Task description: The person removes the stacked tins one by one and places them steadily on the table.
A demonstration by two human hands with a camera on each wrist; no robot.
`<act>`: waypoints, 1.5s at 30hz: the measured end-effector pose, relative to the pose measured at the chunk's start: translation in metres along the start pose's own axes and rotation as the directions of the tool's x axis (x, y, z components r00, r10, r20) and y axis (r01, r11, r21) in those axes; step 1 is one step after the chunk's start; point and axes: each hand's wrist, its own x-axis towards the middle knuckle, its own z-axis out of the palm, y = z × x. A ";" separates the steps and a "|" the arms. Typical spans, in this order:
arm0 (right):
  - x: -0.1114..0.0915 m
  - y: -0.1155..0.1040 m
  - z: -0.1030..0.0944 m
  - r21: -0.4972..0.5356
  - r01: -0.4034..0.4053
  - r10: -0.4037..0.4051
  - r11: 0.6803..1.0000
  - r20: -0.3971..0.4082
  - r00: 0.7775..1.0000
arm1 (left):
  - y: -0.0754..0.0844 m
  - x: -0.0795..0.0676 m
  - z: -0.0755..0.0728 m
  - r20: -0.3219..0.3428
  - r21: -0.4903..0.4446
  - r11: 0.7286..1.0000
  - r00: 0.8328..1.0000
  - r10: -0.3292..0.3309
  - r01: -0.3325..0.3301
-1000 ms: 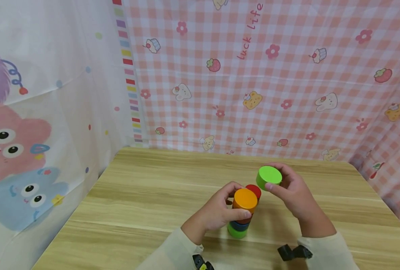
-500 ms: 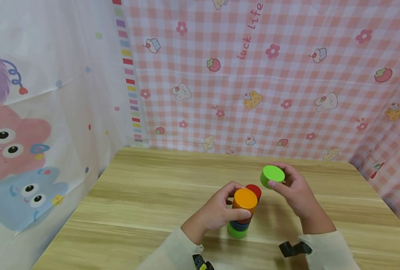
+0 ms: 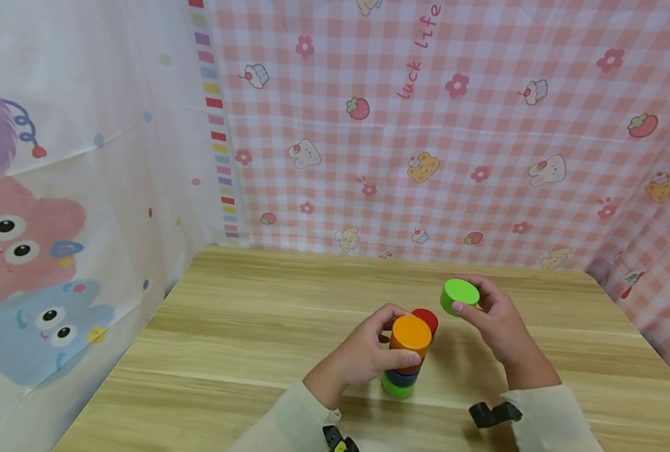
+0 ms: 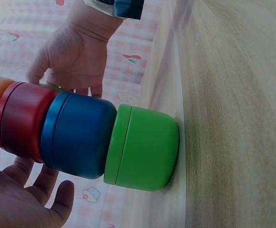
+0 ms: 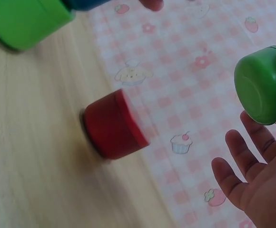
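Note:
A stack of round blocks stands on the wooden table (image 3: 244, 333): green block (image 3: 397, 389) at the bottom, blue block (image 3: 400, 377), a red one, and an orange block (image 3: 410, 333) on top. My left hand (image 3: 388, 342) grips the stack near its top. The left wrist view shows the same stack sideways, green base (image 4: 145, 148) under blue (image 4: 78, 135). My right hand (image 3: 470, 300) holds a loose green block (image 3: 459, 292) in its fingertips, up and right of the stack; the green block (image 5: 264, 85) also shows in the right wrist view. A single red block (image 3: 427, 317) stands behind the stack.
Pink checked cloth (image 3: 453, 125) hangs behind and to the right of the table, and a white cartoon curtain (image 3: 58, 220) hangs on the left. The single red block (image 5: 114, 124) stands on bare wood between the stack and the back cloth.
My right hand has carried the loose green block a little to the right and away from the stack. The left hand and the stack have stayed put.

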 end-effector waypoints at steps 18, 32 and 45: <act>-0.002 0.029 -0.013 -0.047 -0.060 0.059 0.997 -0.028 0.998 | 0.001 0.000 0.000 0.003 -0.011 1.000 1.000 -0.020 0.020; -0.002 0.044 -0.024 -0.088 -0.136 0.137 0.987 0.007 0.991 | 0.000 0.000 0.000 0.004 -0.008 1.000 1.000 -0.008 0.008; -0.004 0.054 -0.031 -0.096 -0.152 0.156 0.984 0.031 0.987 | 0.000 0.001 0.000 0.008 -0.017 1.000 1.000 -0.009 0.009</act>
